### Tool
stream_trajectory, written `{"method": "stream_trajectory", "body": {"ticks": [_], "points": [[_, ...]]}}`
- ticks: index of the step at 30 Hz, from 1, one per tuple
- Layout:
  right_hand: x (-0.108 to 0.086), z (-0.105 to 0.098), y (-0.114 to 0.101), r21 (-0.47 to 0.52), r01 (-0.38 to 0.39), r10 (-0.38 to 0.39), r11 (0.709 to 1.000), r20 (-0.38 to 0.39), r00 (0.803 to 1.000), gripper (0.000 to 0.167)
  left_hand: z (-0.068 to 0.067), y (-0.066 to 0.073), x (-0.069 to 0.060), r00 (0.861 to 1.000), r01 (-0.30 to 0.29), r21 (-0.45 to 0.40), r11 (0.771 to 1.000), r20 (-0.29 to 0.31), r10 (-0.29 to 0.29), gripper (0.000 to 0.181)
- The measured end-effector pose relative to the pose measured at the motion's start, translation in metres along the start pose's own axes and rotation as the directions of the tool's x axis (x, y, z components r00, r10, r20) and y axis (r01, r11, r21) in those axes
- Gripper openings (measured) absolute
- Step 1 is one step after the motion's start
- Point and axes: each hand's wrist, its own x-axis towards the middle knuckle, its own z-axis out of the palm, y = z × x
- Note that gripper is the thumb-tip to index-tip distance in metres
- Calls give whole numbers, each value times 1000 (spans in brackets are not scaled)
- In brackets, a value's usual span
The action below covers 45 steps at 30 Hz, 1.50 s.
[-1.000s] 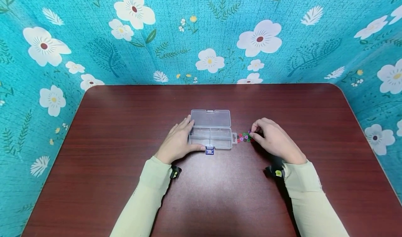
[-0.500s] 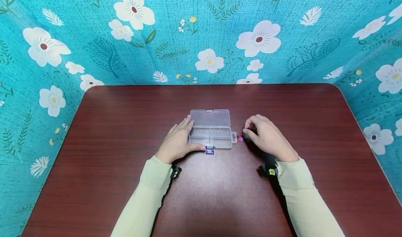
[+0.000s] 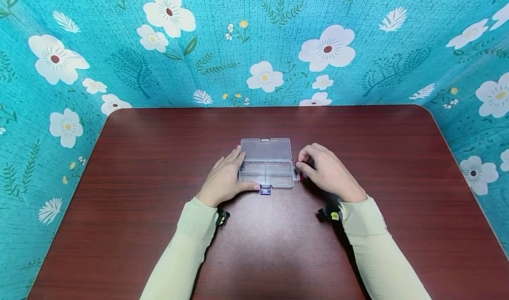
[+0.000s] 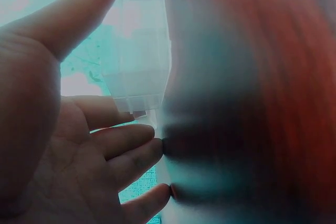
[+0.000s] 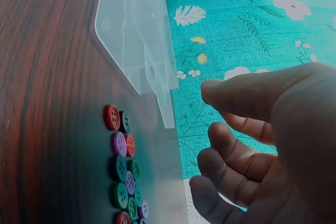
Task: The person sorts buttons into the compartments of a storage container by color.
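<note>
A clear plastic compartment box (image 3: 265,173) lies on the table with its lid (image 3: 266,149) folded back. Dividers split its base, and a blue latch (image 3: 265,189) sticks out in front. My left hand (image 3: 223,176) rests against the box's left end, fingers extended along the side and thumb near the latch. Beside the box's right-end hanging tab, my right hand (image 3: 324,172) hovers over a row of small buttons (image 5: 119,167) in red, purple, green and black. Its thumb and index finger are close together; whether a button sits between them is hidden.
The dark red-brown wooden table (image 3: 159,167) spreads around the box. Behind it hangs a turquoise flowered cloth (image 3: 222,48). Small black wrist cameras are strapped on, one of them the left wrist camera (image 3: 222,218).
My right hand has moved left over the buttons, from their right end toward the box's hanging tab. The left hand and the box have stayed in place.
</note>
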Motion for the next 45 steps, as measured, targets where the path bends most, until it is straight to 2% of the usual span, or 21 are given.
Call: {"method": "stream_trajectory", "body": {"ticks": [14, 30, 45], "points": [[7, 6, -10, 10, 35, -35, 999, -20, 999, 10, -1, 2, -1, 1000, 13, 7, 1000, 7, -13, 109], [16, 15, -22, 20, 73, -73, 997, -7, 997, 11, -3, 4, -1, 1000, 17, 12, 1000, 15, -17, 108], [23, 28, -33, -20, 65, -65, 998, 21, 998, 12, -2, 2, -2, 1000, 0, 24, 1000, 3, 0, 109]]}}
